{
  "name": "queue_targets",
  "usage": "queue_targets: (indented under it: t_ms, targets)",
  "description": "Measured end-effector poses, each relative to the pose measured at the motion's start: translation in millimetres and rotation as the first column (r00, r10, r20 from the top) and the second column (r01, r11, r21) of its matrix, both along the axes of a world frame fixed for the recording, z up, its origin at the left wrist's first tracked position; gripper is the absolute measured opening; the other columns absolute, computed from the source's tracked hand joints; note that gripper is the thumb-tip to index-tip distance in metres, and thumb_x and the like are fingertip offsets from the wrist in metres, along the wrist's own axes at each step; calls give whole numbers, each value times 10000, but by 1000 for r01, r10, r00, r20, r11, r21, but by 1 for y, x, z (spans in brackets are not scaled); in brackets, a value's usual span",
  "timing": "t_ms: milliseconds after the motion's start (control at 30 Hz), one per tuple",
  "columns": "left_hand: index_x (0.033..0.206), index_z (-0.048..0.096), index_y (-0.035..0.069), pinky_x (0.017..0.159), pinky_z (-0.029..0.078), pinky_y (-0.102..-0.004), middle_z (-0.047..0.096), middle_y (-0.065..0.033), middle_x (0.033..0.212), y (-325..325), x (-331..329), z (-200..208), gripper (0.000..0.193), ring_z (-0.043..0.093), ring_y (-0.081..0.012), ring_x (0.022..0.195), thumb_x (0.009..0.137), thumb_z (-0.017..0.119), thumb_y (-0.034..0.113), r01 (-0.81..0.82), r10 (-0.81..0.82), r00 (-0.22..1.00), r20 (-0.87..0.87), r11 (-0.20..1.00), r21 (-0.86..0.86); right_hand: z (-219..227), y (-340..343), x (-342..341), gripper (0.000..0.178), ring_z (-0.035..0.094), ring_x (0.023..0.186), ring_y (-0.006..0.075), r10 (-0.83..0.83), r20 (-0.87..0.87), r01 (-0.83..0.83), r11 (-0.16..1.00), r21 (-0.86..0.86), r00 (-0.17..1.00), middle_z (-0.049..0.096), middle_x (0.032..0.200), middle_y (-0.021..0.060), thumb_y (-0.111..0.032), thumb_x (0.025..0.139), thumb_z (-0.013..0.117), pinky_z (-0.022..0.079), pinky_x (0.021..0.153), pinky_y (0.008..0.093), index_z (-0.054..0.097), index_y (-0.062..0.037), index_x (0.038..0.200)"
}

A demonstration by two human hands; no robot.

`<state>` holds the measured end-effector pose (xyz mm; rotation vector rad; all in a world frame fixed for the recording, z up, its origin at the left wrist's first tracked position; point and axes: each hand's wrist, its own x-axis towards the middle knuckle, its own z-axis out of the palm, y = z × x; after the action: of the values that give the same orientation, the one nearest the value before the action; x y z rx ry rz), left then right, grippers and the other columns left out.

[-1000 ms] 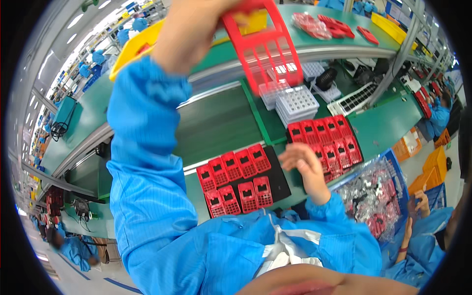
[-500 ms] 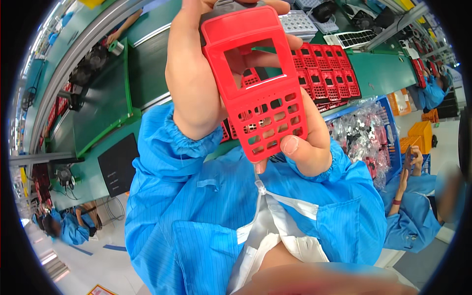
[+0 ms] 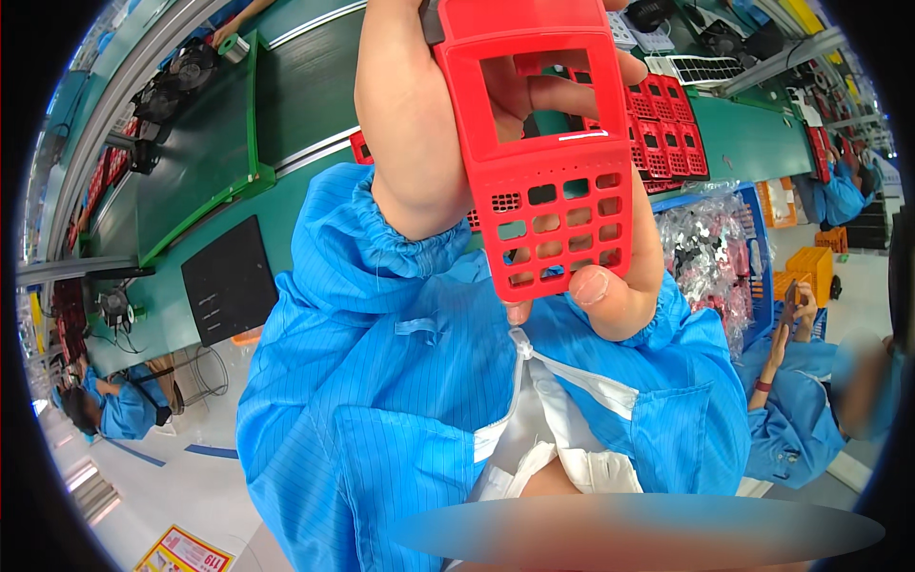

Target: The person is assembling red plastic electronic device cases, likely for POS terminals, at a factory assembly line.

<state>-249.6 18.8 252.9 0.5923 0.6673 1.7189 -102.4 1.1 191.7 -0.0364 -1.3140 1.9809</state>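
A red handheld-device front shell [image 3: 553,154], with a square window and a grid of key holes, fills the upper middle, its keypad end toward me. My right hand [image 3: 637,286] grips its lower right, thumb on the keypad corner and fingers behind, some showing through the window. Along the shell's upper left edge lies my left hand [image 3: 412,124], its fingertips cut off by the top of the picture. A dark grey piece [image 3: 434,21] shows between that hand and the shell; what it is I cannot make out.
Stacked red shells [image 3: 667,138] stand on the green bench behind my right hand. A blue crate [image 3: 760,248] of bagged parts is at right. Left are a black mat [image 3: 229,276] and a green-edged board [image 3: 259,114]. A co-worker [image 3: 796,400] sits at right.
Both hands and the shell have moved up and to the right. The shell's top end now runs out of the picture, and it stands more upright.
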Motion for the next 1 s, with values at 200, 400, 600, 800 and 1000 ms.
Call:
queue_targets:
  t_ms: [200,400,600,800,1000]
  targets:
    - [1084,549,22,651,605,-457,588,-256,1095,-2,-17,-11,596,654,-411,851,988,175,474,265,-420,808,412,885,382,-4,3,-1,695,654,853,217,-13,33,11,999,43,999,536,1160,196,-41,861,593,553,662,326,158,7,1401]
    - [1142,545,6,673,602,-460,596,-256,1112,-4,-6,2,615,661,-403,841,991,175,475,15,-10,992,-129,999,35,-19,12,-2,675,620,964,232,-69,57,56,977,205,996,512,1198,197,-109,861,614,533,734,336,203,20,1381]
    - [1157,543,-15,693,599,-461,601,-251,1101,-5,-12,-8,618,662,-398,838,993,186,462,9,-9,994,-105,1000,8,-22,32,-2,687,550,1069,296,-668,-129,607,557,566,733,501,1204,193,-509,877,566,463,888,394,433,3,1316]
    - [1123,574,-23,738,588,-449,619,-237,1062,-9,-9,-22,622,655,-371,849,986,208,461,37,-36,998,-60,999,17,-8,49,-16,868,432,1221,393,-675,-404,431,-139,891,617,360,1359,255,-789,832,250,375,1027,441,640,-101,1189]
    - [1095,593,3,794,567,-441,630,-222,1054,-10,-14,-28,617,638,-346,891,972,208,469,27,-27,1000,-16,1000,6,9,19,-13,821,362,1256,405,-729,-279,68,-305,950,625,412,1326,231,-824,803,156,267,1079,461,681,-300,1154]
